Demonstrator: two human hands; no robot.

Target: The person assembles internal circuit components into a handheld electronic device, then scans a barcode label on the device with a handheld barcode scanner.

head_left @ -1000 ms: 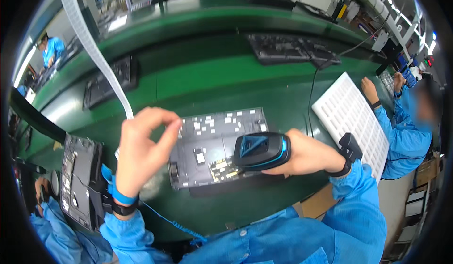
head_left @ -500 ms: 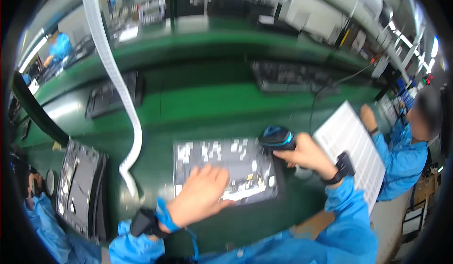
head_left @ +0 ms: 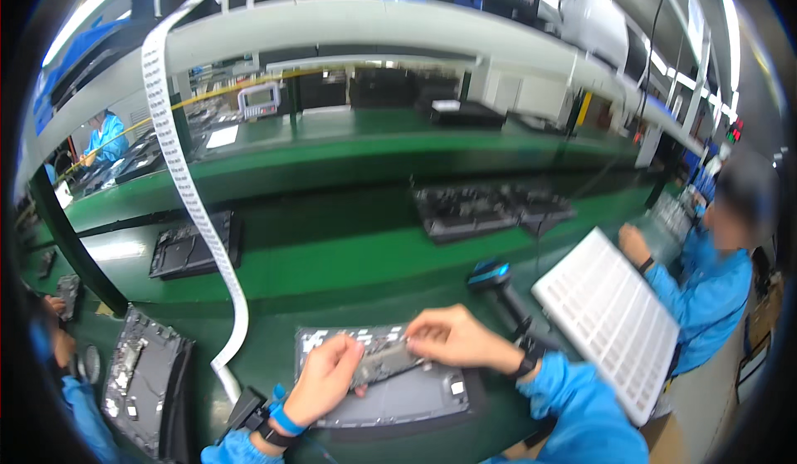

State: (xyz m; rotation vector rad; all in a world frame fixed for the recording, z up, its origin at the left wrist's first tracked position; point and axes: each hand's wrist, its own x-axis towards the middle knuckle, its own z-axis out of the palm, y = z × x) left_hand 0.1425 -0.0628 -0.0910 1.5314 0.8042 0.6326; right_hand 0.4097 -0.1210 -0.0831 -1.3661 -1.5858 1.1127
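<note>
A narrow circuit board [head_left: 388, 364] is tilted over an opened grey laptop case [head_left: 390, 399] in front of me. At the board's left end, my left hand [head_left: 325, 378] is closed, thumb on top and a fingertip showing beneath. My right hand [head_left: 461, 339] pinches its right end between thumb and fingers. Dark wristbands circle both my wrists, and a blue strap sits on the left one. Beyond my right hand, a black barcode scanner [head_left: 496, 291] with a blue head rests untouched.
A long white label strip [head_left: 193, 202] hangs down at left. Stacked laptop cases [head_left: 149, 381] stand left, near a co-worker's sleeve. Other opened cases [head_left: 490, 208] lie farther back on the green bench [head_left: 332, 273]. At right is a white slotted tray [head_left: 610, 319], beside a co-worker in blue [head_left: 706, 298].
My right hand has let go of the barcode scanner, which now rests on the bench. Both hands have come together, gripping the board above the case. The view has tipped upward.
</note>
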